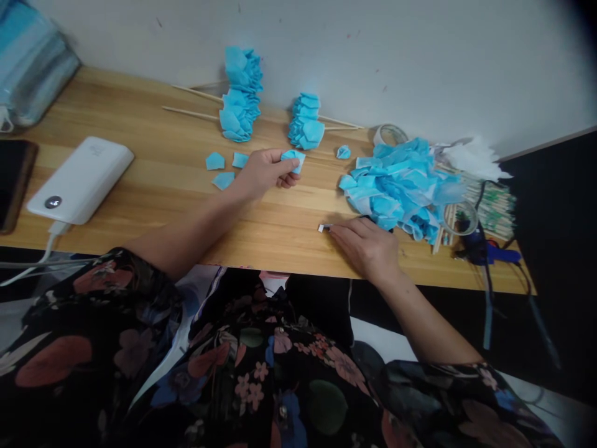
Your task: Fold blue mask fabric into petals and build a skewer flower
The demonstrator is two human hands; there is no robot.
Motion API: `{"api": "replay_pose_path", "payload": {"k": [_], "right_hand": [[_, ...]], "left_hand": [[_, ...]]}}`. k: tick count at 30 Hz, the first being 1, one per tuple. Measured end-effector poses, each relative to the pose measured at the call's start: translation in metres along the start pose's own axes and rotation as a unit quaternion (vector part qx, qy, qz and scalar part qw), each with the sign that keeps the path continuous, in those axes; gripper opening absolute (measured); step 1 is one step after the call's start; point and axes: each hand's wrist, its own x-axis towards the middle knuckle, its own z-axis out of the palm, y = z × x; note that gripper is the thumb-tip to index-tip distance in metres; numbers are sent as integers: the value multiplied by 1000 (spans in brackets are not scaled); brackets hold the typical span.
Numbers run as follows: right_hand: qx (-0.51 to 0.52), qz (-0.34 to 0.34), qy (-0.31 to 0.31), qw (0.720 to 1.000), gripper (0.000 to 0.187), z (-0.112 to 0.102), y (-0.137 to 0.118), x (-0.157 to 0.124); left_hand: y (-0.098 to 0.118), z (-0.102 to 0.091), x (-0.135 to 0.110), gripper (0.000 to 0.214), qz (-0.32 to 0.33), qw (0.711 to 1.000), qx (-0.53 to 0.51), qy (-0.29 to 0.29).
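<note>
My left hand [275,169] pinches a folded blue fabric piece [293,160] between thumb and fingers, above the table. To its left lie loose blue petal-shaped pieces, among them a five-sided one [215,161] and a pointed one [224,180]. My right hand [366,246] rests low near the table's front edge, fingers closed on a small thin dark thing with a white tip [321,228]; its kind is hard to make out. Close beyond this hand spreads a heap of cut blue pieces [396,180]. A small rolled blue piece [343,152] lies by itself.
Blue fabric flowers on sticks lie at the back, a left group [240,102] and a right group [306,121]. A tape roll [390,134], bundled sticks [492,205] and a blue glue gun [501,254] are right. A white power bank [81,180] and phone [13,183] lie left.
</note>
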Motion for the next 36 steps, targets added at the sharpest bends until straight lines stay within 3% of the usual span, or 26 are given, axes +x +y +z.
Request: {"api": "replay_pose_path", "payload": {"k": [6, 12, 18, 27, 32, 36], "right_hand": [[-17, 29, 10, 999, 18, 0, -5, -3], [20, 2, -35, 999, 20, -10, 1, -2], [30, 11, -31, 999, 19, -8, 5, 3], [86, -63, -25, 994, 18, -9, 26, -14], [127, -47, -37, 990, 26, -14, 10, -29], [142, -38, -7, 989, 29, -19, -7, -33]], "left_hand": [[0, 0, 0, 20, 4, 1000, -1, -1], [-2, 0, 0, 22, 2, 1000, -5, -8], [1, 0, -1, 21, 3, 1000, -4, -2], [4, 2, -3, 20, -1, 1000, -6, 1], [3, 1, -1, 19, -5, 1000, -9, 1], [3, 2, -2, 21, -9, 1000, 0, 3]]}}
